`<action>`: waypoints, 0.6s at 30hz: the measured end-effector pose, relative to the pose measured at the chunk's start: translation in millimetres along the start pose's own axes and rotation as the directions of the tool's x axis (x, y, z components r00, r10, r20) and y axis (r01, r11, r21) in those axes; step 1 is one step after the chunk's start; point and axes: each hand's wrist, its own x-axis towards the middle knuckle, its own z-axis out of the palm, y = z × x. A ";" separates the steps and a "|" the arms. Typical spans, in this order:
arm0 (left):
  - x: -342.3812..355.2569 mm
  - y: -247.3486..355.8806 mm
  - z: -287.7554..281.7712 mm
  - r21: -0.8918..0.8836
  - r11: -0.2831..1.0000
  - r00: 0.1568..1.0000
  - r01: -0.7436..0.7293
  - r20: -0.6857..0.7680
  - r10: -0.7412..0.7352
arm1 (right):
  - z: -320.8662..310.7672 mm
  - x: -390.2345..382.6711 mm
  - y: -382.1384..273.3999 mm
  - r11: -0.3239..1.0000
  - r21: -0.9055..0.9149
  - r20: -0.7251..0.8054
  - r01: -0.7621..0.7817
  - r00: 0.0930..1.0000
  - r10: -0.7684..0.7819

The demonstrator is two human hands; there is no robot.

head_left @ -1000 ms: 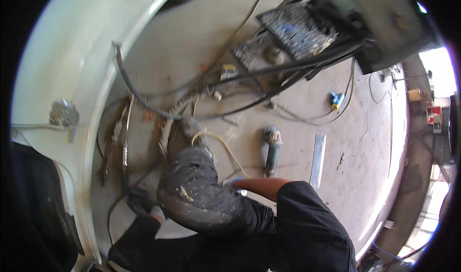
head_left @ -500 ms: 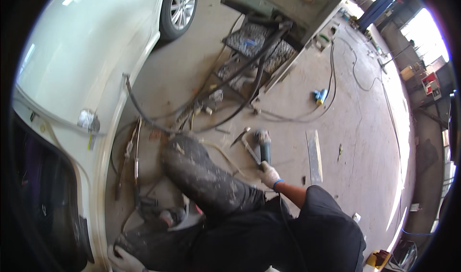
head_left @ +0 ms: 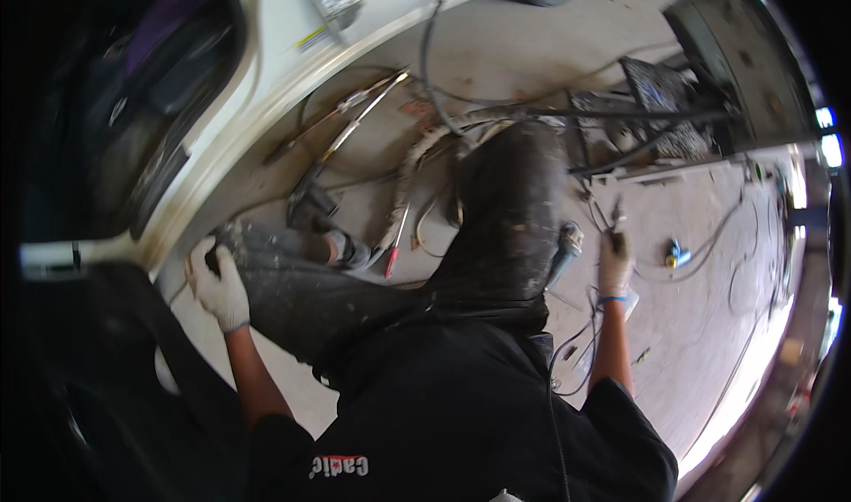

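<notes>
My right hand (head_left: 615,267), in a white glove, is closed around a hammer (head_left: 618,214); it is blurred and its head is hard to make out. Left of that hand, beside my bent right leg, an angle grinder (head_left: 566,249) lies on the floor, partly hidden by the knee. My left hand (head_left: 217,289), also gloved, is at my left knee close to the car's sill, fingers curled. Something dark shows between its thumb and fingers; whether it is trouser cloth or an object, I cannot make out.
A white car body (head_left: 292,67) with an open doorway runs along the left. Ahead lie a long metal rod tool (head_left: 355,129), a red-handled tool (head_left: 391,262) and cables. A metal cabinet (head_left: 745,67) stands far right, near a blue-and-yellow item (head_left: 677,254).
The view has swung left toward the car doorway. My right hand has lifted the hammer away from beside the grinder, which stays on the floor. My left hand remains at the knee.
</notes>
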 end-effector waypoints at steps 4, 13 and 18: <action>-24.1 -22.0 -12.4 -0.041 0.995 0.992 0.093 -0.080 -0.096 | -35.3 43.9 -121.7 0.987 -0.051 -0.006 0.152 0.988 -0.153; -51.6 -25.5 -18.7 -0.092 0.984 0.978 0.152 -0.130 -0.164 | 4.0 6.3 -281.4 0.947 0.320 0.500 -0.032 0.855 -0.141; -55.0 -32.2 -17.1 -0.137 0.973 0.967 0.187 -0.150 -0.207 | 23.4 -0.9 -269.9 0.955 0.264 0.545 -0.134 0.838 -0.033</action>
